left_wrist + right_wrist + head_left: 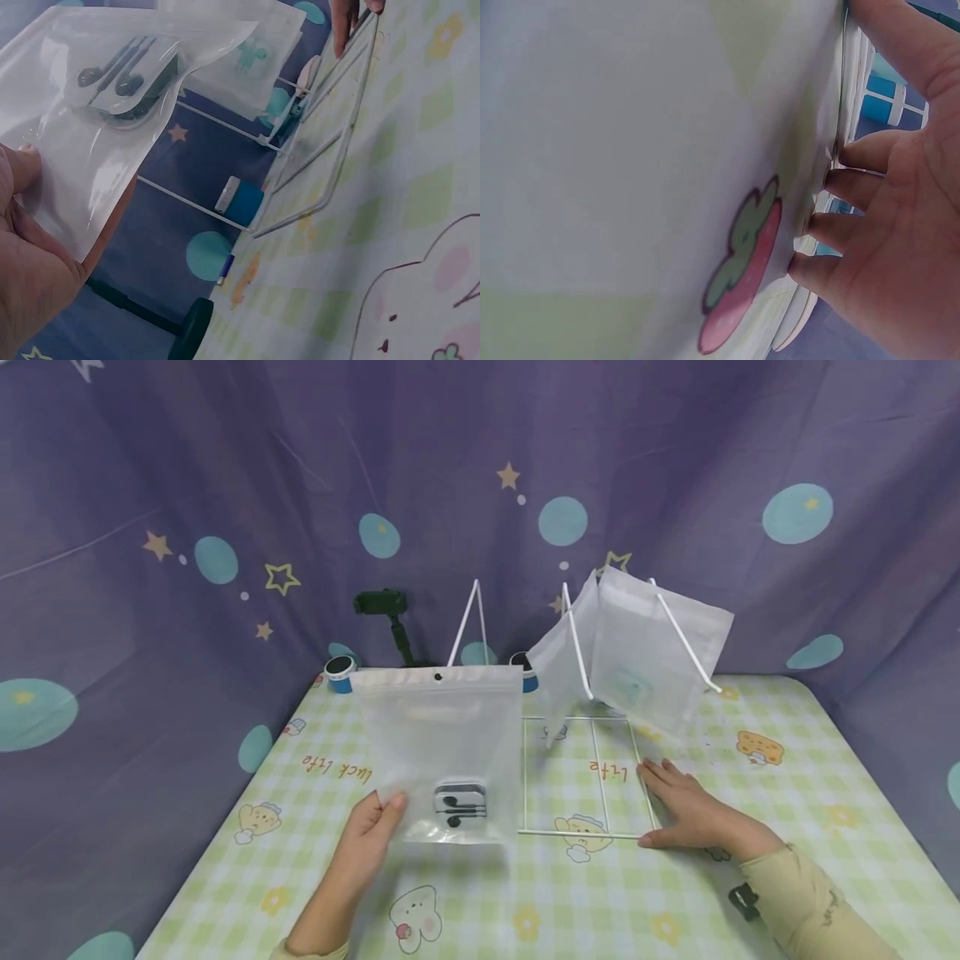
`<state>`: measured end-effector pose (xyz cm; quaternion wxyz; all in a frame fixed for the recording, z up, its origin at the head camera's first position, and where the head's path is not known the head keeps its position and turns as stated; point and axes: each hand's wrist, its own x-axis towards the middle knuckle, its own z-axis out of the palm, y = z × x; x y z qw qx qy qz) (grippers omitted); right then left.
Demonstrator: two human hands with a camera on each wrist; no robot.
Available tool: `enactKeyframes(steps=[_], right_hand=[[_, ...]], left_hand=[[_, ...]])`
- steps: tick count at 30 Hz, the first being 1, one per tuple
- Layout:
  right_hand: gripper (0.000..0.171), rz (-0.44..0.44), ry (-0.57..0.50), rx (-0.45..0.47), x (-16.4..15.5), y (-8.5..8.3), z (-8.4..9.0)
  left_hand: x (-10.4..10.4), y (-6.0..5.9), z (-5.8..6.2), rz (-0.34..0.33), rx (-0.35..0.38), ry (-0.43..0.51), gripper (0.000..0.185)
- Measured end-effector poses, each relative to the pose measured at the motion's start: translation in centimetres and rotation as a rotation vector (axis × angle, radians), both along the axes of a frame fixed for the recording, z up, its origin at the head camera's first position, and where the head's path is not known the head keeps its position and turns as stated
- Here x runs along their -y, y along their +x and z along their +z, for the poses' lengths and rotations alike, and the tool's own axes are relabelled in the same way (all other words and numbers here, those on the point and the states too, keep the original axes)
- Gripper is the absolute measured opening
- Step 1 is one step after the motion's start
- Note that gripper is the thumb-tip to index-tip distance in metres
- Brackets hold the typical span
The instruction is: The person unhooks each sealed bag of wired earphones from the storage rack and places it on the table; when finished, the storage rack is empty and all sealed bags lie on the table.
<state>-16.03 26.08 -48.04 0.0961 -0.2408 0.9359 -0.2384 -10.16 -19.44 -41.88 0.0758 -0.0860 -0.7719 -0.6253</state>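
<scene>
Left hand (372, 833) holds pouch (442, 743); right hand (686, 810) presses rack (581, 777); hung bags (637, 660) behind.

A purple curtain (450, 460) printed with teal dots and yellow stars encloses the table (825, 777) at rear and both sides. The table carries a green-and-white checked cloth with cartoon figures. Lighting is even.
</scene>
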Motion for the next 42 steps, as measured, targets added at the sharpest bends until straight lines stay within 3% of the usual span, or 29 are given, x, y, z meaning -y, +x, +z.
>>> enactKeyframes(steps=[9, 15, 20, 25, 31, 38, 42], right_hand=[[0.111, 0.002, 0.003, 0.001, 0.0, 0.1, 0.1], [0.111, 0.006, -0.003, -0.006, -0.1, 0.0, -0.1], [0.111, 0.011, -0.009, -0.002, -0.1, 0.0, -0.2], [0.110, 0.011, -0.009, 0.006, -0.1, 0.1, -0.1], [0.110, 0.012, -0.008, 0.002, -0.2, 0.0, -0.1], [0.109, 0.020, -0.015, -0.019, -0.3, 0.0, -0.1], [0.109, 0.022, -0.022, -0.012, -0.1, 0.1, -0.1]], left_hand=[[2.3, 0.6, 1.5, 0.031, -0.030, 0.055, 0.025], [5.3, -0.4, 1.3, -0.038, -0.040, 0.273, 0.025], [6.9, -1.2, 0.9, 0.028, 0.021, 0.379, 0.022], [7.5, -2.0, 0.0, 0.081, 0.209, 0.273, 0.028], [7.2, -3.7, -1.5, 0.046, 0.400, 0.129, 0.047], [6.6, -5.8, -3.7, 0.023, 0.539, -0.001, 0.045], [6.3, -6.6, -4.9, -0.011, 0.552, -0.037, 0.045]])
